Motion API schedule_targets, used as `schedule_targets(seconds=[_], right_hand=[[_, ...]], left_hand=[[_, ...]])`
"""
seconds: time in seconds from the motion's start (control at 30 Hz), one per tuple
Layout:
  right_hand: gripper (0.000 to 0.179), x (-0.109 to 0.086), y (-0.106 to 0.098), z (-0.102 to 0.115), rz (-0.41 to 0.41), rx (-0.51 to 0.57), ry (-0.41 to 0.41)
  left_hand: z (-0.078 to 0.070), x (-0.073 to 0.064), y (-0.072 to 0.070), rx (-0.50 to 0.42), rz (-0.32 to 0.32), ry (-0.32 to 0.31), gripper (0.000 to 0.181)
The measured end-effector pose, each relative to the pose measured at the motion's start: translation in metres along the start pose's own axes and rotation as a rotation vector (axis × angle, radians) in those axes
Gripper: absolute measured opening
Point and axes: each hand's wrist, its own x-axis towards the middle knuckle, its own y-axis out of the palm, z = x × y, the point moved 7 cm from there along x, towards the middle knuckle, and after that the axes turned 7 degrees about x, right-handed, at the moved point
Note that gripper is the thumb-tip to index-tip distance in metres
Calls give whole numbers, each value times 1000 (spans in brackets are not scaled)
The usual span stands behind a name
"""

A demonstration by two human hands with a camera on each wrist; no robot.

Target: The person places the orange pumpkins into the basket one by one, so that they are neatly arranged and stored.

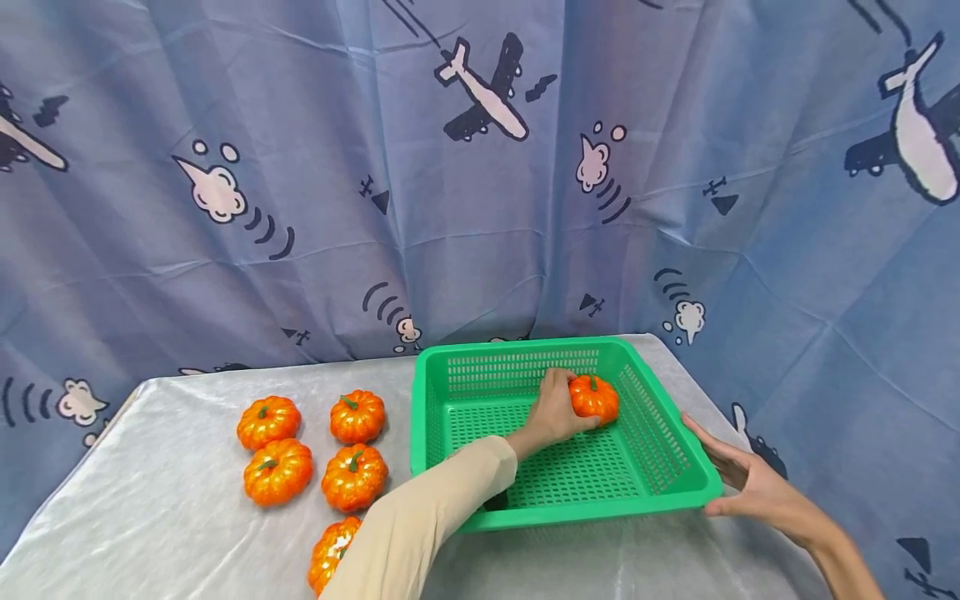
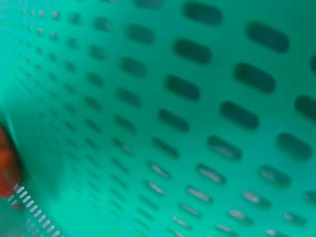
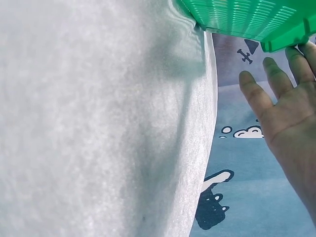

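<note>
A small orange toy pumpkin (image 1: 594,400) is in the far right part of the green plastic basket (image 1: 585,507). My left hand (image 1: 553,410) reaches in over the near side and grips this pumpkin, thumb on the near side and fingers at the far side. The left wrist view shows the basket's slotted wall (image 2: 148,118) close up, with a bit of the orange pumpkin (image 2: 7,165) at the left edge. Outside the basket's right side, my right hand (image 1: 765,492) touches the rim near the front corner. In the right wrist view, the right hand's fingers (image 3: 279,79) are fairly straight and spread.
Left of the basket, several orange pumpkins lie on the pale cloth-covered table (image 1: 172,500), including one (image 1: 268,422) at the far left and another (image 1: 334,550) partly hidden by the left sleeve (image 1: 435,517). A blue airplane-print curtain (image 1: 315,167) hangs behind and at the right.
</note>
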Motion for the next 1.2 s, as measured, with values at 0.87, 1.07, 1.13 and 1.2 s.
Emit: schedule_targets(seconds=[0.87, 1.07, 1.13, 1.2], right_hand=[[94, 1, 2, 5, 12, -30, -8], [94, 2, 3, 5, 11, -36, -5], [95, 2, 3, 5, 9, -38, -2], [94, 2, 3, 6, 5, -42, 0]], left_hand=[[-15, -24, -92, -304, 290, 112, 46], [-8, -44, -129, -479, 353, 153, 43], [-4, -52, -142, -536, 367, 182, 44], [0, -60, -154, -589, 372, 218, 45]])
